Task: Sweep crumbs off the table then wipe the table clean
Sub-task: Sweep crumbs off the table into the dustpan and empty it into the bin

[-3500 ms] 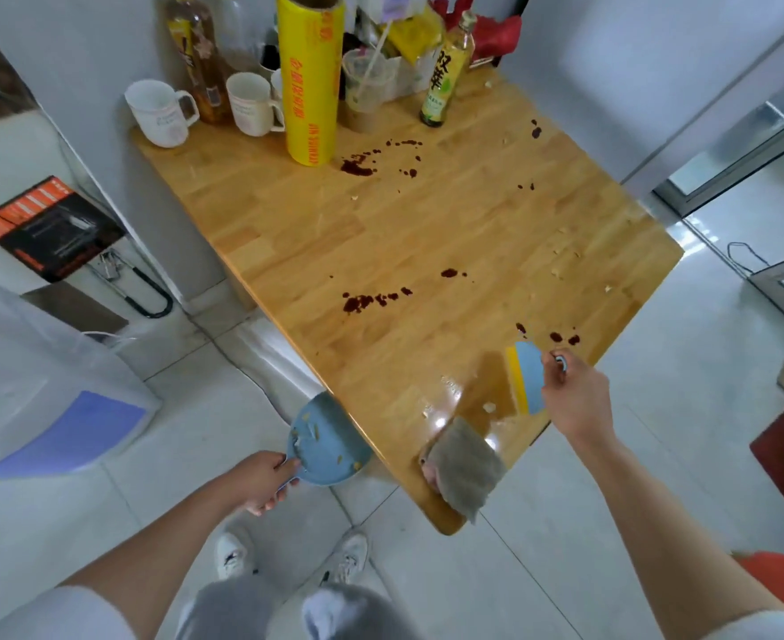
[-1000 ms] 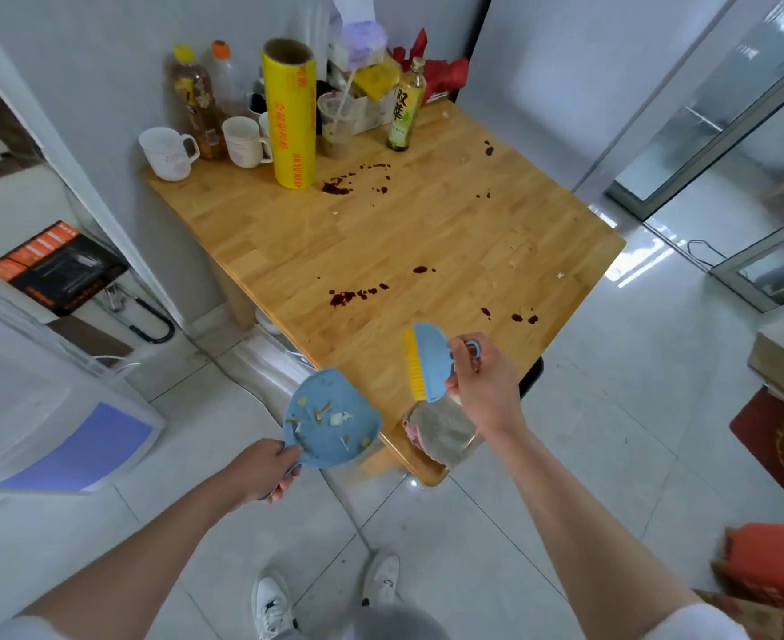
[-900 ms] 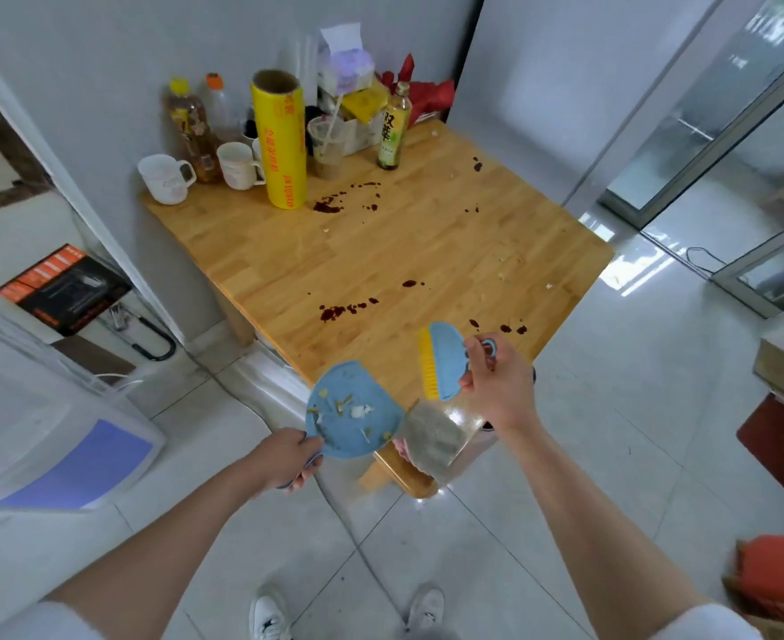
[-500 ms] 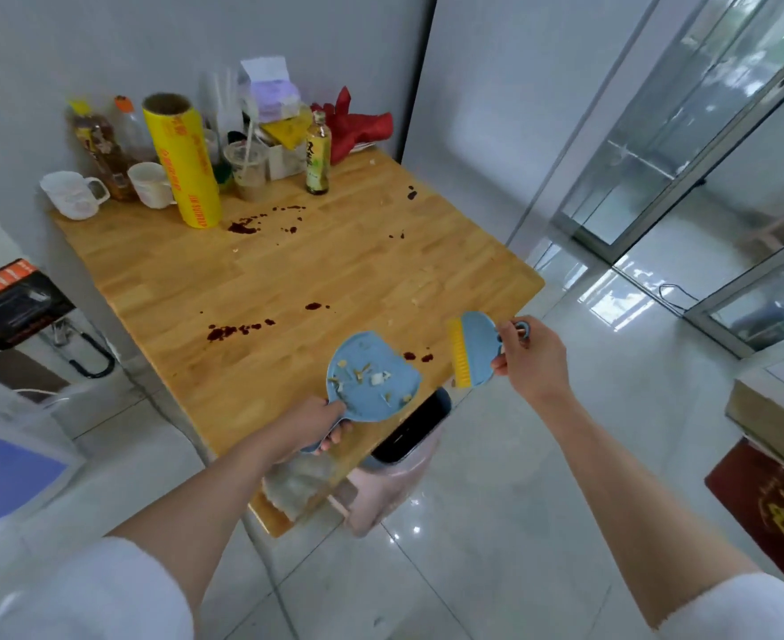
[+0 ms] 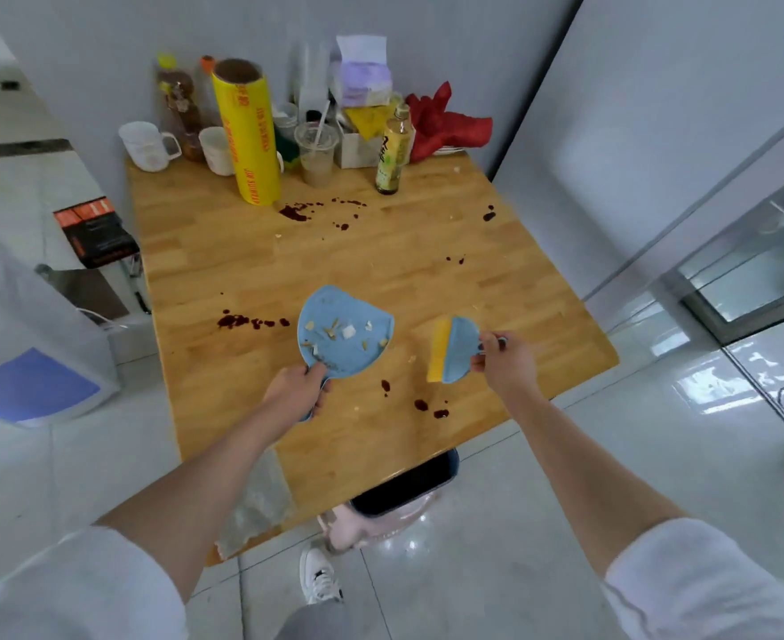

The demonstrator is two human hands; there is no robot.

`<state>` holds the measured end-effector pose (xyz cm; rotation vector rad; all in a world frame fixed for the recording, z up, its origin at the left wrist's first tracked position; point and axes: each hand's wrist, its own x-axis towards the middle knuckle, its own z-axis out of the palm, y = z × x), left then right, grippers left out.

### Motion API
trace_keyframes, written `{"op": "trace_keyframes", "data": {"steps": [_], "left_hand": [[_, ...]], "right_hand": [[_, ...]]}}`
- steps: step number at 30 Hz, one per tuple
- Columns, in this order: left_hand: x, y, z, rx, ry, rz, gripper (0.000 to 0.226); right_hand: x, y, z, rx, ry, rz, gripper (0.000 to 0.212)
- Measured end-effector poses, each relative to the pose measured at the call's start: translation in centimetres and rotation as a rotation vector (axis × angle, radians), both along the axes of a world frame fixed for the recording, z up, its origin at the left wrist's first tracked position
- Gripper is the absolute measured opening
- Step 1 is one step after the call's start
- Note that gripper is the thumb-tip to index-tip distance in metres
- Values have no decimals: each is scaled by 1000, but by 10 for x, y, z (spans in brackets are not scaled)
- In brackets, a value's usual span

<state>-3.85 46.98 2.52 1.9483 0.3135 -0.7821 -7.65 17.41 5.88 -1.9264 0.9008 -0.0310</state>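
My left hand (image 5: 298, 393) grips the handle of a small blue dustpan (image 5: 344, 335), held above the wooden table (image 5: 380, 270). Pale crumbs lie in the pan. My right hand (image 5: 503, 362) holds a blue hand brush with yellow bristles (image 5: 452, 349), just right of the pan and apart from it. Dark red stains (image 5: 251, 321) and a few loose crumbs (image 5: 412, 358) dot the tabletop. A grey cloth (image 5: 258, 501) hangs over the table's near edge, partly behind my left forearm.
Against the back wall stand mugs (image 5: 147, 145), bottles (image 5: 394, 152), a yellow film roll (image 5: 247, 136), a plastic cup (image 5: 317, 152) and a red cloth (image 5: 445, 122). A pink bin with a black liner (image 5: 399, 501) sits under the near edge. Glass doors are on the right.
I have walked from the table's left side round to its near edge. The dustpan with crumbs has risen from beside the edge to over the tabletop; the brush stayed lifted in my right hand.
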Motion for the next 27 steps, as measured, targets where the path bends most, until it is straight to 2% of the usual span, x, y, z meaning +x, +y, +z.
{"op": "trace_keyframes", "data": {"steps": [4,10,15,21,27], "left_hand": [[13,-21,-9,-5,-1,84,41],[9,-54,-19,11,46,220,43],[-2,-93,-24,50,35,348,44],[-5,-138,-20,17,66,472,48],[7,-143,-17,-60,97,621,41]], "right_hand": [[37,-18,-23,39,28,82,27],[79,-19,-54,90,83,353,24],[84,-79,-64,-43,131,519,22],[88,-187,-50,-167,195,516,23],[132,-149,-27,30,89,455,20]]}}
